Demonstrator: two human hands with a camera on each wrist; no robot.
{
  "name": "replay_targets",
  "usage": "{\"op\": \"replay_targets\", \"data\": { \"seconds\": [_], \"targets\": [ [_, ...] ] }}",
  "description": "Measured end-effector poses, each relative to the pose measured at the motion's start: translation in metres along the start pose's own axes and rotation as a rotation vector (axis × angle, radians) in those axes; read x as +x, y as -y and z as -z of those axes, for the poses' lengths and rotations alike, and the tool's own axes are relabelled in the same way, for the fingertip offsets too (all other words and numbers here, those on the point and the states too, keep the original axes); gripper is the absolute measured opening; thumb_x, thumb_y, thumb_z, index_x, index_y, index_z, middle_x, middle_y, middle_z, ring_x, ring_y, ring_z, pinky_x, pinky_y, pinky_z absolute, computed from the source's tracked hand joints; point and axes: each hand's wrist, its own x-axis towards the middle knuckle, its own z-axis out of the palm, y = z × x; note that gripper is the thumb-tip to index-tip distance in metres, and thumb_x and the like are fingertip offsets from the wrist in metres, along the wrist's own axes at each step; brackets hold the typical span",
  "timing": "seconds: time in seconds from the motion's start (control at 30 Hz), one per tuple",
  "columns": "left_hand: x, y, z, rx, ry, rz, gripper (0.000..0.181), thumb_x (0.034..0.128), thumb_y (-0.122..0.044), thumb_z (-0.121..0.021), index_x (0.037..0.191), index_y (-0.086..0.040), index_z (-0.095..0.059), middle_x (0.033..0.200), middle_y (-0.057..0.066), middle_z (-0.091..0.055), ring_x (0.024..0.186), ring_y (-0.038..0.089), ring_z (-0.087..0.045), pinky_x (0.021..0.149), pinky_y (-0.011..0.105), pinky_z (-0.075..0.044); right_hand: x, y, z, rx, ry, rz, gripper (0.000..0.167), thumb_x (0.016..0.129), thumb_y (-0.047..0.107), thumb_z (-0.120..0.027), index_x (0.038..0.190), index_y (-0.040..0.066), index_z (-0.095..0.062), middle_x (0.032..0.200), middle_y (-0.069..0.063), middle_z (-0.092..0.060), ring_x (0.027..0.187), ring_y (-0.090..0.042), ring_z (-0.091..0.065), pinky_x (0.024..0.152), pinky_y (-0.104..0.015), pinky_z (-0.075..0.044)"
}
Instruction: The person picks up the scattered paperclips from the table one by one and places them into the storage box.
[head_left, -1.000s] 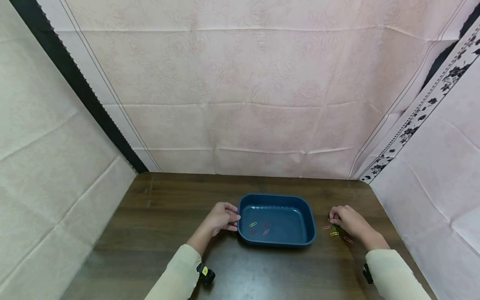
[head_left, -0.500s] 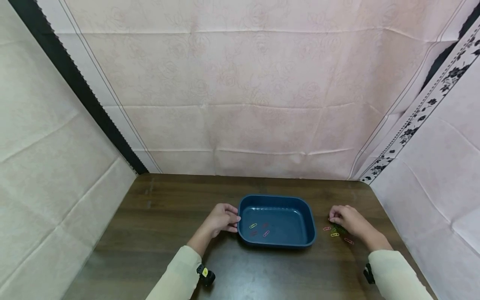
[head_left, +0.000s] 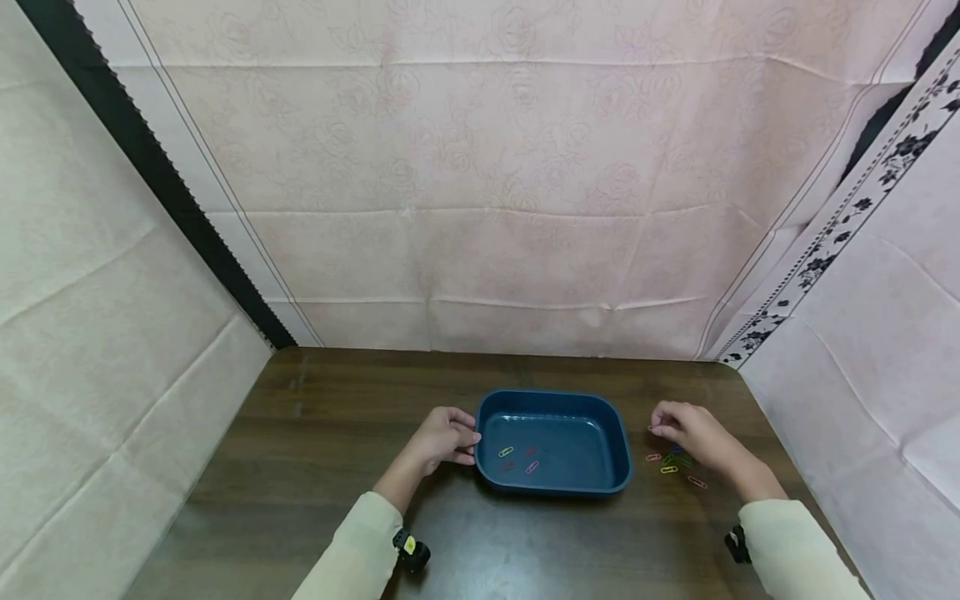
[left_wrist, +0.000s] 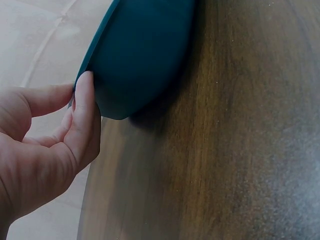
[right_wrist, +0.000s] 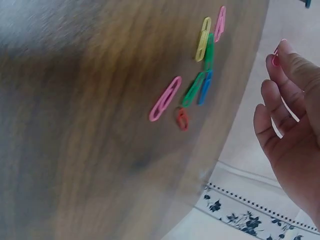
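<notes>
A blue tray [head_left: 553, 442] stands on the table, with several small paper clips lying in its left part, one of them yellow [head_left: 506, 452]. My left hand [head_left: 444, 437] pinches the tray's left rim; in the left wrist view the thumb and fingers [left_wrist: 86, 100] grip the edge of the tray [left_wrist: 140, 55]. My right hand [head_left: 693, 432] is above the table right of the tray. Between its thumb and forefinger the right hand [right_wrist: 295, 105] pinches a pink-red paper clip [right_wrist: 276, 58].
Near the right hand several loose clips lie on the table [head_left: 450, 542]: pink [right_wrist: 165, 98], yellow [right_wrist: 203, 39], green [right_wrist: 193, 90], blue [right_wrist: 205, 88] and red [right_wrist: 182, 119]. Pale cloth hangs behind the table and at both sides.
My right hand has risen a little from the loose clips and moved slightly left, with a clip between its fingertips. The left hand and the tray have stayed in place.
</notes>
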Motion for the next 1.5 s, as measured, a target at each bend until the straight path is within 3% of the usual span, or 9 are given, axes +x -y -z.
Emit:
{"op": "replay_targets", "data": {
  "seconds": [0.27,0.57,0.83,1.03,1.5],
  "targets": [
    [-0.001,0.000,0.000,-0.002,0.005,-0.006,0.028,0.1005,-0.002,-0.063,0.125,0.008,-0.057,0.099,0.019,-0.065,0.076,0.022,-0.068,0.072,0.036,-0.067,0.006,0.020,0.008,0.007,-0.017,0.068,0.011,0.098,0.020,-0.071,0.092,0.012,-0.066,0.084,0.009,-0.061,0.077,-0.003,-0.053,0.066,-0.024,-0.051],
    [0.000,-0.001,0.001,-0.007,0.005,-0.004,0.028,0.1000,-0.002,-0.064,0.125,0.008,-0.057,0.098,0.019,-0.065,0.075,0.022,-0.068,0.072,0.036,-0.067,0.014,0.040,0.010,0.038,-0.027,0.114,0.013,0.097,0.011,-0.072,0.093,0.021,-0.064,0.086,0.010,-0.060,0.077,-0.003,-0.053,0.065,-0.022,-0.051],
    [-0.001,-0.001,0.001,-0.005,0.005,-0.006,0.028,0.1002,-0.002,-0.064,0.126,0.008,-0.057,0.098,0.019,-0.066,0.074,0.021,-0.068,0.072,0.035,-0.067,0.024,0.061,0.011,0.057,-0.021,0.181,0.009,0.097,0.011,-0.072,0.095,0.017,-0.066,0.087,0.009,-0.060,0.078,-0.004,-0.054,0.066,-0.022,-0.053],
    [-0.001,-0.001,0.001,-0.011,0.008,-0.007,0.029,0.0996,-0.001,-0.065,0.126,0.009,-0.057,0.098,0.019,-0.066,0.073,0.021,-0.068,0.071,0.035,-0.067,0.034,0.074,0.009,0.058,-0.029,0.249,0.010,0.096,0.013,-0.072,0.094,0.020,-0.065,0.086,0.011,-0.058,0.076,-0.002,-0.051,0.064,-0.022,-0.050],
    [-0.001,0.000,0.001,-0.005,0.007,-0.004,0.029,0.1007,-0.002,-0.063,0.126,0.009,-0.056,0.099,0.020,-0.066,0.073,0.021,-0.069,0.071,0.035,-0.066,0.057,0.106,0.000,0.060,0.073,0.341,0.005,0.098,0.017,-0.071,0.095,0.015,-0.068,0.087,0.009,-0.060,0.077,-0.005,-0.053,0.065,-0.021,-0.052]
  ]
}}
